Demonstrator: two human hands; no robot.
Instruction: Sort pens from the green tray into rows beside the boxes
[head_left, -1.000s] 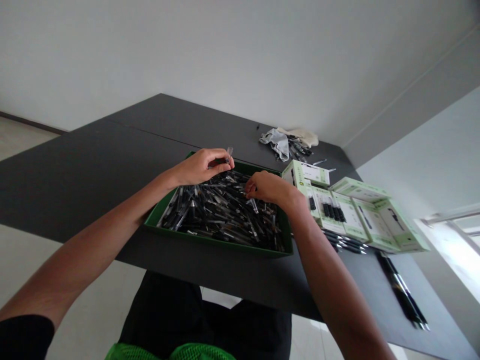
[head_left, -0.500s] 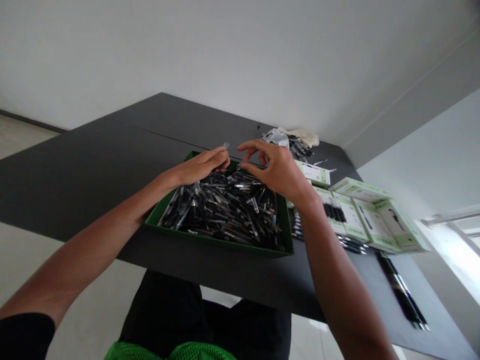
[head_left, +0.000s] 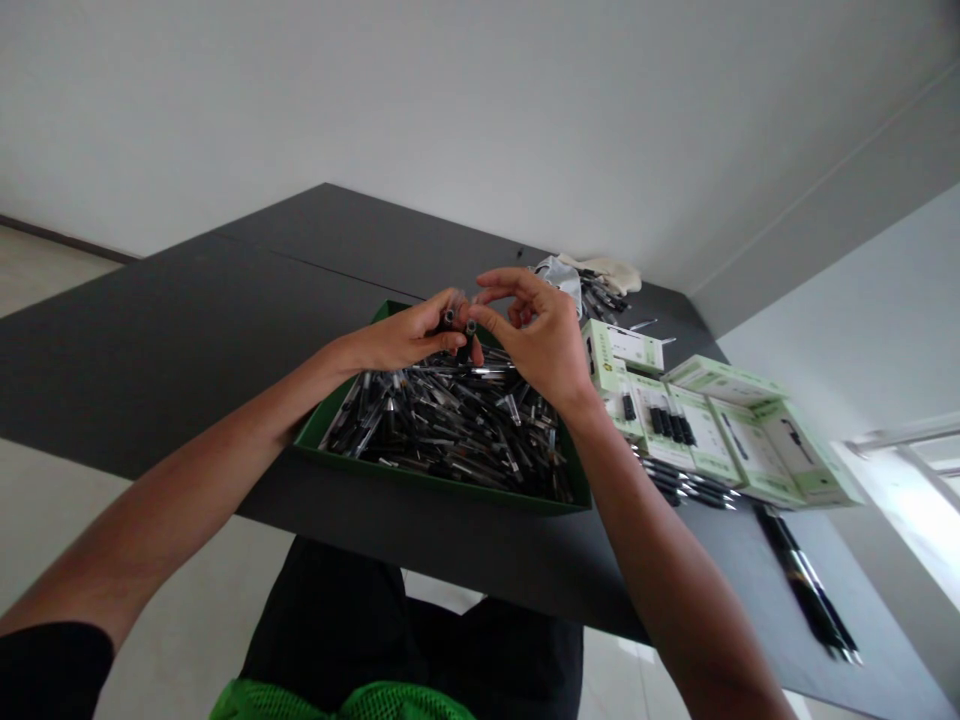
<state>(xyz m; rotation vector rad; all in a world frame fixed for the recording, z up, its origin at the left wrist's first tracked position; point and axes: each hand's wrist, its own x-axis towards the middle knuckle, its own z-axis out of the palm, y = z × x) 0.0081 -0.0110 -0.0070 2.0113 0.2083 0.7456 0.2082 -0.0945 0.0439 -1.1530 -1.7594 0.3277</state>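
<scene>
Over the far side of a green box (head_left: 450, 486), my left hand (head_left: 405, 338) is closed around pens (head_left: 466, 345) with black grips and clear ends. My right hand (head_left: 541, 335) meets it there, thumb and forefinger pinched at the clear end of one of these pens; its other fingers are curled loosely. The fingertips partly hide the small parts between the two hands. Below both hands, a heap of loose black and clear pens (head_left: 457, 425) fills the box.
Pale green and white pen boxes (head_left: 697, 440) stand open at the right, some holding pens. Rows of pens (head_left: 686, 485) lie before them. Long black pens (head_left: 806, 585) lie at the right edge. Pens and cloth gloves (head_left: 611, 272) lie at the back of the dark table (head_left: 187, 350).
My hands have come together. My left hand has turned, showing the pens' ends, and my right hand has moved slightly left to touch them.
</scene>
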